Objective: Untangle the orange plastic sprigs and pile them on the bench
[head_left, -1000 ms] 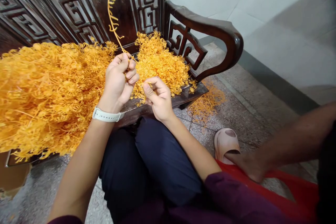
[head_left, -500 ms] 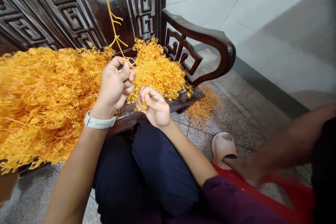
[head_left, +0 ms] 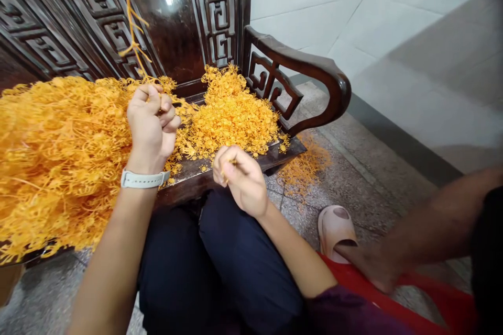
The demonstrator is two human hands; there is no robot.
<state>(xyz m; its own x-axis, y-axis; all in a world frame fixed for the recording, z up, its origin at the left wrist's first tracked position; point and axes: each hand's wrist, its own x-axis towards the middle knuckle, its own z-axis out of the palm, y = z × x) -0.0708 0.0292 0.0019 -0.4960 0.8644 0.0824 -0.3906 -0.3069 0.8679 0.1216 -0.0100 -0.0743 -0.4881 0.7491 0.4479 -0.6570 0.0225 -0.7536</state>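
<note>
Above the left hand, clenched fingers grip a long orange sprig (a big heap lies beside them); the right hand's fingers pinch something small, perhaps a sprig end.

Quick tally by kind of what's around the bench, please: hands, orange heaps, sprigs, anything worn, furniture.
Hands: 3 (left hand, right hand, co-worker's hand)
Orange heaps: 3 (large bench heap, small bench heap, floor patch)
Raised sprig: 1
White-strapped watch: 1
Pale slipper: 1
Carved dark wooden bench: 1
Total: 10
</note>
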